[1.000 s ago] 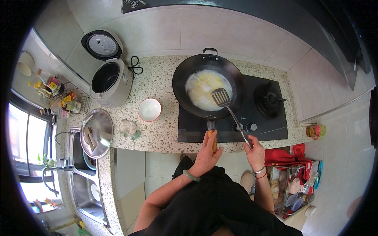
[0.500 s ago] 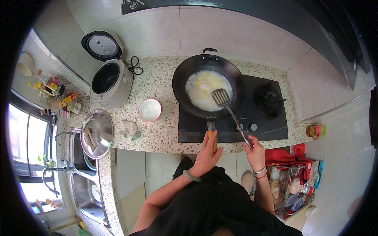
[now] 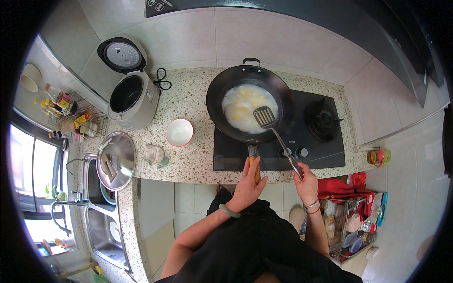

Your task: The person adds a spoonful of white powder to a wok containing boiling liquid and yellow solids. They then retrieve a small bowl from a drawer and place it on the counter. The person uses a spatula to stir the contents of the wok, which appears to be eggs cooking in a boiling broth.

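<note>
A black wok (image 3: 219, 78) sits over the left side of the gas stove, its wooden handle (image 3: 257, 175) toward me. My left hand (image 3: 247, 187) is closed round that handle. In the wok a cloudy white, foamy liquid (image 3: 238, 106) holds pale yellow pieces. My right hand (image 3: 307, 183) grips the handle of a slotted spatula (image 3: 265, 117). The spatula's dark slotted head lies at the right edge of the liquid, its shaft crossing the wok's near rim. Left of the wok, a white bowl with a red rim (image 3: 179, 132) stands on the speckled counter, with nothing visible in it.
The black gas stove (image 3: 321, 158) has a second burner (image 3: 323, 119) on the right. An open rice cooker (image 3: 134, 101), a metal lid (image 3: 123, 158) by the sink (image 3: 101, 236) and a bottle rack (image 3: 92, 120) are on the left. A range hood (image 3: 330, 21) hangs above; a packed rack (image 3: 349, 226) stands lower right.
The foam and yellow pieces in the wok have shifted a little, with some pieces showing more clearly. Both hands and the spatula have stayed in place.
</note>
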Demonstrator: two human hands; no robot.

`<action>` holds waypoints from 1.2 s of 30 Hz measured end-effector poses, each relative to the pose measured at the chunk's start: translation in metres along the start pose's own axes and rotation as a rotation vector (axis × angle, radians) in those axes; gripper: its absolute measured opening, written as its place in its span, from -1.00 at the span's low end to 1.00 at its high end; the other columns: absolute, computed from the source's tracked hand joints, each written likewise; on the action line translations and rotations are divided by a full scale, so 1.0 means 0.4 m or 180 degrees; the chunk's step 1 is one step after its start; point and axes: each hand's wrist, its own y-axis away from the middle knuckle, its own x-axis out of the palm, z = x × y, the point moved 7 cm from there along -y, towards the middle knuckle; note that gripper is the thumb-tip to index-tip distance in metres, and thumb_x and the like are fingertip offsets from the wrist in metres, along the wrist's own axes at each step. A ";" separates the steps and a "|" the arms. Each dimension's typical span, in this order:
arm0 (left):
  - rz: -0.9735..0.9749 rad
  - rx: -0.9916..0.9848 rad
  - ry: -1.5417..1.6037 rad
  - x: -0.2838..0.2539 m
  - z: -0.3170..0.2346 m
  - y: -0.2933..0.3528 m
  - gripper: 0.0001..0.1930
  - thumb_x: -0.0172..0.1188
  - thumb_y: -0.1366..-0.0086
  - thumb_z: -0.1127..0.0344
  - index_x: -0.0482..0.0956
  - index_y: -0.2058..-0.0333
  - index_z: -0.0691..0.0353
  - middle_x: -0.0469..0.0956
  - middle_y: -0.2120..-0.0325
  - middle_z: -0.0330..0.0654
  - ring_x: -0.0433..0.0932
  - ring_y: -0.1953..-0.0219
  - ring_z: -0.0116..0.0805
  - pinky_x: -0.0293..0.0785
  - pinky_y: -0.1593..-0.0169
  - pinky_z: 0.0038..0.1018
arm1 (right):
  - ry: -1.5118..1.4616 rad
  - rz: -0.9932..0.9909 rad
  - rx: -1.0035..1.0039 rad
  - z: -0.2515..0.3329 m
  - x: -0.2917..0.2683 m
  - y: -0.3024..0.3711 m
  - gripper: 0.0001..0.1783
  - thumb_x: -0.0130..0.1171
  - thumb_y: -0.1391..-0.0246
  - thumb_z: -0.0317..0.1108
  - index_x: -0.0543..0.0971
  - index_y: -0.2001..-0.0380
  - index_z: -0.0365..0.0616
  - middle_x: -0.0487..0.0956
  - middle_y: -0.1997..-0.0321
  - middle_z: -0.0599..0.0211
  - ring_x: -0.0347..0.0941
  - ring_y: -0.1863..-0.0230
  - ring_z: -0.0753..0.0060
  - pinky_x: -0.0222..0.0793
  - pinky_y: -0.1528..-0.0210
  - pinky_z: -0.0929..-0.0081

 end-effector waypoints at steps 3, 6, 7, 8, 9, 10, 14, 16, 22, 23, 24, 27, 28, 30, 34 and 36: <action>0.0104 -0.0173 0.0158 -0.003 -0.010 0.001 -0.26 0.21 -0.31 0.24 0.04 -0.37 0.05 -0.05 -0.37 0.27 0.22 -0.30 0.27 0.32 -0.23 -0.21 | -0.0039 0.0037 0.0053 0.007 -0.003 0.000 -0.61 0.26 -0.09 -0.25 0.52 0.02 -0.11 0.65 0.35 0.05 0.60 0.33 -0.03 0.49 0.30 0.16; 0.0055 -0.0082 0.0132 -0.001 -0.006 0.001 -0.26 0.21 -0.31 0.23 0.04 -0.38 0.05 -0.05 -0.37 0.28 0.23 -0.29 0.27 0.32 -0.23 -0.21 | -0.0044 0.0043 0.0041 0.009 -0.004 0.000 -0.62 0.26 -0.09 -0.25 0.52 0.02 -0.11 0.65 0.35 0.05 0.60 0.33 -0.03 0.49 0.31 0.16; 0.0043 -0.0063 0.0124 0.000 -0.004 0.001 -0.27 0.20 -0.31 0.24 0.04 -0.38 0.05 -0.04 -0.37 0.28 0.23 -0.29 0.27 0.32 -0.23 -0.21 | -0.0036 0.0036 0.0025 0.008 -0.004 0.000 -0.62 0.25 -0.10 -0.25 0.52 0.03 -0.11 0.65 0.35 0.05 0.60 0.33 -0.03 0.49 0.31 0.16; 0.0030 -0.0045 0.0117 0.000 -0.004 0.001 -0.27 0.20 -0.31 0.24 0.04 -0.38 0.05 -0.04 -0.37 0.27 0.23 -0.29 0.27 0.32 -0.23 -0.21 | -0.0045 0.0030 0.0011 0.008 -0.003 0.000 -0.62 0.25 -0.10 -0.25 0.52 0.03 -0.11 0.65 0.35 0.05 0.60 0.33 -0.03 0.49 0.31 0.16; 0.0047 -0.0074 0.0129 0.000 -0.005 0.001 -0.27 0.20 -0.31 0.24 0.04 -0.37 0.06 -0.04 -0.37 0.27 0.22 -0.30 0.27 0.31 -0.24 -0.22 | -0.0054 0.0022 -0.0003 0.008 -0.003 0.000 -0.62 0.25 -0.10 -0.25 0.52 0.03 -0.11 0.64 0.35 0.04 0.60 0.33 -0.03 0.49 0.31 0.16; 0.0064 -0.0104 0.0142 -0.002 -0.007 0.001 -0.27 0.20 -0.31 0.25 0.04 -0.37 0.06 -0.04 -0.37 0.27 0.21 -0.31 0.26 0.31 -0.24 -0.22 | -0.0063 0.0014 -0.0016 0.007 -0.003 0.000 -0.62 0.25 -0.10 -0.25 0.52 0.03 -0.11 0.64 0.35 0.04 0.60 0.33 -0.03 0.49 0.31 0.16; 0.0043 -0.0040 0.0159 -0.002 -0.006 0.000 -0.27 0.21 -0.30 0.27 0.05 -0.37 0.09 -0.04 -0.37 0.27 0.17 -0.33 0.24 0.28 -0.26 -0.23 | -0.0029 0.0025 0.0016 -0.001 0.002 -0.001 -0.62 0.26 -0.09 -0.24 0.53 0.03 -0.10 0.64 0.35 0.05 0.60 0.33 -0.03 0.48 0.31 0.17; 0.0042 -0.0038 0.0169 -0.001 -0.007 0.000 -0.27 0.21 -0.30 0.27 0.06 -0.37 0.10 -0.04 -0.37 0.27 0.17 -0.34 0.23 0.27 -0.27 -0.23 | -0.0021 0.0042 0.0039 0.001 0.000 -0.001 -0.62 0.26 -0.09 -0.24 0.53 0.03 -0.10 0.64 0.35 0.05 0.60 0.34 -0.03 0.48 0.32 0.17; 0.0056 -0.0100 0.0156 -0.003 -0.010 0.000 -0.27 0.21 -0.30 0.27 0.06 -0.37 0.10 -0.03 -0.37 0.27 0.19 -0.32 0.24 0.28 -0.26 -0.22 | -0.0068 0.0023 0.0040 -0.002 0.001 -0.001 -0.62 0.26 -0.09 -0.23 0.53 0.03 -0.10 0.64 0.37 0.05 0.60 0.34 -0.03 0.48 0.32 0.18; 0.0069 -0.0137 0.0146 -0.003 -0.010 0.000 -0.27 0.21 -0.30 0.27 0.06 -0.37 0.09 -0.03 -0.36 0.26 0.20 -0.32 0.24 0.28 -0.26 -0.22 | -0.0057 0.0024 0.0040 -0.002 0.001 -0.001 -0.62 0.26 -0.09 -0.23 0.53 0.03 -0.10 0.64 0.37 0.05 0.60 0.34 -0.03 0.48 0.32 0.18; 0.0062 -0.0121 0.0137 -0.003 -0.011 0.000 -0.27 0.21 -0.30 0.27 0.06 -0.37 0.09 -0.03 -0.37 0.26 0.20 -0.32 0.24 0.29 -0.25 -0.22 | -0.0047 0.0026 0.0040 -0.002 0.000 -0.001 -0.62 0.26 -0.09 -0.23 0.53 0.03 -0.10 0.64 0.38 0.04 0.60 0.34 -0.03 0.48 0.32 0.18; -0.0011 0.0004 0.0052 -0.003 -0.006 0.000 -0.27 0.21 -0.29 0.24 0.06 -0.37 0.06 -0.03 -0.36 0.28 0.27 -0.25 0.28 0.36 -0.18 -0.19 | -0.0014 0.0024 0.0026 -0.001 -0.001 -0.001 -0.62 0.26 -0.09 -0.22 0.54 0.03 -0.10 0.64 0.38 0.04 0.60 0.35 -0.03 0.48 0.32 0.18; -0.0070 0.0097 -0.0017 0.000 0.001 0.000 -0.26 0.21 -0.28 0.22 0.06 -0.37 0.03 -0.03 -0.36 0.30 0.32 -0.19 0.33 0.42 -0.12 -0.17 | -0.0002 0.0021 0.0020 0.000 -0.001 -0.001 -0.62 0.26 -0.09 -0.22 0.54 0.03 -0.10 0.64 0.38 0.04 0.60 0.35 -0.03 0.48 0.32 0.18; -0.0119 0.0171 -0.0075 0.000 0.003 0.000 -0.25 0.21 -0.28 0.20 0.06 -0.37 0.01 -0.03 -0.35 0.32 0.37 -0.14 0.36 0.48 -0.05 -0.15 | -0.0007 0.0032 0.0024 0.001 -0.001 -0.002 -0.62 0.26 -0.09 -0.22 0.54 0.03 -0.10 0.63 0.39 0.04 0.60 0.36 -0.04 0.48 0.33 0.18; -0.0089 0.0138 -0.0062 -0.001 0.003 0.000 -0.25 0.21 -0.28 0.20 0.05 -0.37 0.01 -0.05 -0.36 0.31 0.36 -0.15 0.36 0.47 -0.07 -0.15 | -0.0049 0.0051 0.0046 -0.002 0.002 -0.003 -0.62 0.26 -0.09 -0.22 0.54 0.03 -0.09 0.63 0.41 0.04 0.60 0.36 -0.04 0.48 0.33 0.17; -0.0042 0.0086 0.0003 0.000 0.002 0.000 -0.26 0.21 -0.29 0.22 0.05 -0.37 0.04 -0.05 -0.36 0.30 0.30 -0.21 0.31 0.40 -0.14 -0.17 | -0.0032 0.0056 0.0043 0.000 0.000 -0.003 -0.62 0.26 -0.09 -0.23 0.54 0.03 -0.08 0.63 0.41 0.04 0.60 0.36 -0.03 0.48 0.33 0.18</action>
